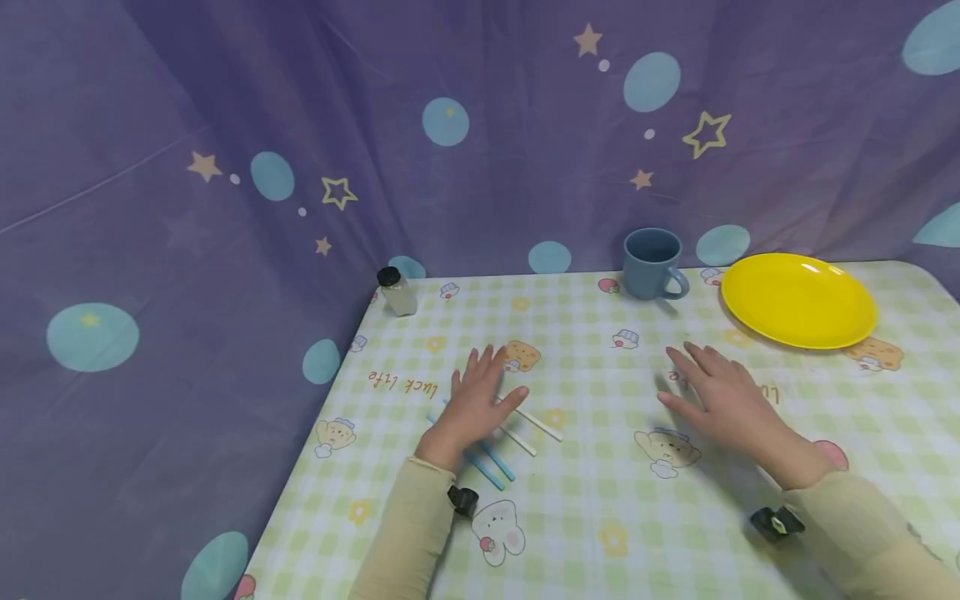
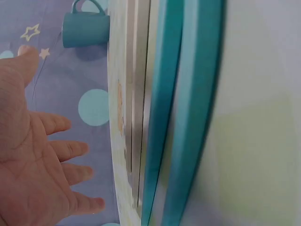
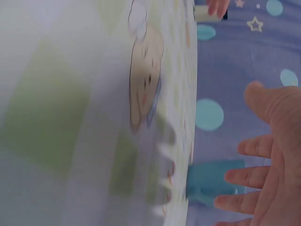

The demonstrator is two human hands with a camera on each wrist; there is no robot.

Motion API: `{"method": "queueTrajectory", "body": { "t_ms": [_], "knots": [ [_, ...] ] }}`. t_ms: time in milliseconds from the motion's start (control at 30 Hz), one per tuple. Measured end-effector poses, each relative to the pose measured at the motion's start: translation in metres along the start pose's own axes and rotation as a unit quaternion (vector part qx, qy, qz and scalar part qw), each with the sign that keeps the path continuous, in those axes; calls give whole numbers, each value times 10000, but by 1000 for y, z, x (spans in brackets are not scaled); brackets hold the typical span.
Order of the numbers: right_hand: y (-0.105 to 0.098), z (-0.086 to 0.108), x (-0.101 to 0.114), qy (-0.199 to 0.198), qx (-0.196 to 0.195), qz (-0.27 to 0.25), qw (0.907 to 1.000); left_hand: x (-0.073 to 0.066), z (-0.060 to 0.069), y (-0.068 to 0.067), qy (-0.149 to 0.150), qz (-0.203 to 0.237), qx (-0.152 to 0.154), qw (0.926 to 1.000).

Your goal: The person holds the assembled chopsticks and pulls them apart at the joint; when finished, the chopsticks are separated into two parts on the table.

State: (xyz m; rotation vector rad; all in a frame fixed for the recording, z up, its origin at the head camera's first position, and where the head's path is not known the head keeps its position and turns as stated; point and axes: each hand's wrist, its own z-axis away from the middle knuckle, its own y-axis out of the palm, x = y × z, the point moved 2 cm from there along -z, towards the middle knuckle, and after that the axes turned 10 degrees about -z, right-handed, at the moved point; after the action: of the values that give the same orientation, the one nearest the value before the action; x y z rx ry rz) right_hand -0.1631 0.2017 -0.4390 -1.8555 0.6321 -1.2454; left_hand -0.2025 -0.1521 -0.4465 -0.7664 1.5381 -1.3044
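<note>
Four sticks [image 1: 484,471] lie beneath the left hand [image 1: 474,406], perhaps for easy reach; its fingers are spread. Beyond the right hand's [image 1: 731,404] spread fingertips: a mug [image 1: 647,273].

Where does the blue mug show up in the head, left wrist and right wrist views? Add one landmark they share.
Head: blue mug right of centre, slightly above mid-height, just left of the yellow plate.
Left wrist: top left, appearing sideways, above the left hand.
Right wrist: lower right, partly hidden by the right hand.
Shared landmark: the purple backdrop with pale blue spots.
</note>
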Motion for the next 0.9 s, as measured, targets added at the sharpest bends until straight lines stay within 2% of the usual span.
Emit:
{"method": "queueTrajectory", "body": {
  "t_ms": [100,200,533,700,900],
  "knots": [
    [7,-5,11,-225,-25,-119,9997,4,1,-4,-94,198,71,9997],
    [15,-11,22,-248,98,-257,9993,9,1,-6,-121,173,65,9998],
    [50,-31,52,-536,488,-614,9955,20,-3,-7,107,191,-252,9994],
    [70,-38,67,-689,649,-699,9931,21,-7,-5,116,-30,-172,9998],
    [90,-44,85,-652,700,-712,9929,19,-10,-2,220,-423,-87,9988]
  ]
}}
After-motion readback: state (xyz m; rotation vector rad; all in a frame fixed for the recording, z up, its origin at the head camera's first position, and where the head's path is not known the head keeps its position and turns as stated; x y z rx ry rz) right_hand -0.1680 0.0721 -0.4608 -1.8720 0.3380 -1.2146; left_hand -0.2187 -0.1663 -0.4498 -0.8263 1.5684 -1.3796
